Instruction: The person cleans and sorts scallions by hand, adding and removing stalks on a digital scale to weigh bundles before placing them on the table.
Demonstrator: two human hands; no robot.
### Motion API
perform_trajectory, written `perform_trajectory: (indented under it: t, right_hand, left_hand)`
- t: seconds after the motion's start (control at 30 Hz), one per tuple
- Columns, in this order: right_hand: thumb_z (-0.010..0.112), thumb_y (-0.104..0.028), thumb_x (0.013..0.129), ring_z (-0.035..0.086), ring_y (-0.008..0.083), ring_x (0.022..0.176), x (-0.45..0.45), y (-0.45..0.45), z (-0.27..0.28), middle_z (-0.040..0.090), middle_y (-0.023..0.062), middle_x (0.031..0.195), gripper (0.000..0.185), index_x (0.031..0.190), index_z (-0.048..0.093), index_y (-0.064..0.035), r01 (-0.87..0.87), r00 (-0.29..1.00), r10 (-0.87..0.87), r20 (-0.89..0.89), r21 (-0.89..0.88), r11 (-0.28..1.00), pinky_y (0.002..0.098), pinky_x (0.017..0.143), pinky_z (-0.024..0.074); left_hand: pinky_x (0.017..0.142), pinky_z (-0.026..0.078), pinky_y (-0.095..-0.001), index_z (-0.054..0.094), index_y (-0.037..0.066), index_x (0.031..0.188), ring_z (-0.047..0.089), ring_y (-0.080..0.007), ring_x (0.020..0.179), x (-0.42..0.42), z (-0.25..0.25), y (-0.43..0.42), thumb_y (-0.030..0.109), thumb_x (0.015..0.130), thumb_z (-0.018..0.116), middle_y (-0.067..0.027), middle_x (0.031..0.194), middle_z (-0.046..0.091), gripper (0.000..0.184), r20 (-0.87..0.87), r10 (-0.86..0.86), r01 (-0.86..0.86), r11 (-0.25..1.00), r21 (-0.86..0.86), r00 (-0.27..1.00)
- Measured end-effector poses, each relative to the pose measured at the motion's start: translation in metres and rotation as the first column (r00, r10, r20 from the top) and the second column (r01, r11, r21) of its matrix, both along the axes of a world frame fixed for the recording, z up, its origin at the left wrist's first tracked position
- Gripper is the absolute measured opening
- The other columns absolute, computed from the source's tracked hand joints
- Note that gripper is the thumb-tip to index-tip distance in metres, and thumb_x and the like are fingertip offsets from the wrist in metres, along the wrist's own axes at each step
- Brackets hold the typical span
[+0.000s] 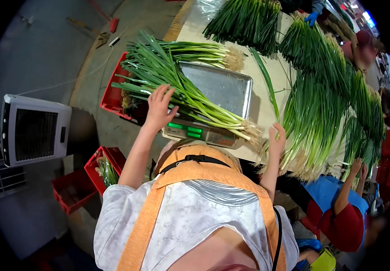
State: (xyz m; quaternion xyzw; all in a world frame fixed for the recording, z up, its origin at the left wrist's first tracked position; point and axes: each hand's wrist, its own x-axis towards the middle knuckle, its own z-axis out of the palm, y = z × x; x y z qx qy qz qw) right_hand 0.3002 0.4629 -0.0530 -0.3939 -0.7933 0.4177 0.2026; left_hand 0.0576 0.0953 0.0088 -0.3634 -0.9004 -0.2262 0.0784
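Note:
A large bunch of green onions [195, 97] lies slantwise across the metal pan of a scale [240, 81], its roots over the near right corner. My left hand [160, 110] rests on the bunch's leafy part with its fingers spread. Beside the scale, my right hand [276, 141] is curled, its fingertips at the lower end of a single long green onion stalk [265, 81]; its grip is partly hidden. Green digits glow on the scale's display [184, 130]. Another bunch [199, 52] lies along the pan's far side.
Piles of green onions [314, 113] cover the table's right side, with more bunches [244, 22] at the back. Red crates [113, 92] stand left of the table and on the floor. A white air cooler [37, 131] is at far left. Co-workers [343, 217] stand at right.

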Motion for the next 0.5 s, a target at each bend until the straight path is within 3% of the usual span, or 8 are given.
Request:
perform_trajectory:
  t: [0.07, 0.13, 0.23, 0.43, 0.5]
  right_hand:
    - [0.069, -0.019, 0.075, 0.048, 0.0243, 0.114, -0.024, -0.022, 0.012, 0.055, 0.0072, 0.119, 0.025, 0.099, 0.066, -0.0106, -0.293, 0.954, 0.301, -0.021, 0.173, 0.940, 0.0384, 0.100, 0.0338]
    - [0.071, -0.018, 0.071, 0.050, 0.0264, 0.110, -0.044, -0.046, 0.041, 0.056, 0.0077, 0.116, 0.025, 0.094, 0.066, -0.0103, -0.483, 0.873, 0.476, 0.111, 0.343, 0.806, 0.0384, 0.099, 0.0310]
    - [0.072, -0.015, 0.068, 0.052, 0.0260, 0.105, -0.055, -0.057, 0.043, 0.059, 0.0073, 0.107, 0.023, 0.089, 0.066, -0.0086, -0.553, 0.813, 0.572, 0.106, 0.448, 0.703, 0.0379, 0.099, 0.0287]
    - [0.071, -0.012, 0.067, 0.054, 0.0226, 0.095, -0.042, -0.044, 0.036, 0.061, 0.0044, 0.091, 0.015, 0.080, 0.065, -0.0076, -0.549, 0.831, 0.535, 0.151, 0.379, 0.745, 0.0378, 0.093, 0.0353]
    - [0.071, -0.012, 0.067, 0.054, 0.0239, 0.096, -0.034, -0.036, 0.034, 0.061, 0.0055, 0.094, 0.015, 0.080, 0.064, -0.0065, -0.523, 0.850, 0.502, 0.161, 0.375, 0.765, 0.0374, 0.091, 0.0370]
  left_hand:
    - [0.101, 0.025, -0.0479, 0.043, 0.012, 0.127, 0.032, -0.0304, 0.126, 0.002, 0.004, 0.017, 0.019, 0.075, 0.067, -0.0109, 0.132, 0.039, 0.058, -0.012, -0.088, 0.087, 0.996, -0.034, 0.996]
    - [0.101, 0.025, -0.0481, 0.044, 0.012, 0.126, 0.032, -0.0300, 0.126, 0.002, 0.009, 0.032, 0.019, 0.076, 0.066, -0.0106, 0.132, 0.039, 0.055, -0.030, -0.148, 0.147, 0.988, -0.043, 0.988]
    - [0.102, 0.025, -0.0486, 0.046, 0.013, 0.124, 0.032, -0.0299, 0.126, -0.001, 0.013, 0.040, 0.019, 0.077, 0.065, -0.0105, 0.131, 0.040, 0.050, -0.050, -0.173, 0.171, 0.984, -0.044, 0.984]
    - [0.100, 0.026, -0.0468, 0.047, 0.014, 0.123, 0.033, -0.0302, 0.126, -0.004, 0.010, 0.019, 0.017, 0.077, 0.066, -0.0090, 0.133, 0.039, 0.050, -0.043, -0.078, 0.074, 0.994, -0.078, 0.996]
    - [0.100, 0.026, -0.0478, 0.048, 0.013, 0.122, 0.033, -0.0301, 0.126, -0.003, 0.005, 0.011, 0.018, 0.077, 0.065, -0.0102, 0.132, 0.039, 0.048, -0.037, -0.059, 0.056, 0.996, -0.074, 0.998]
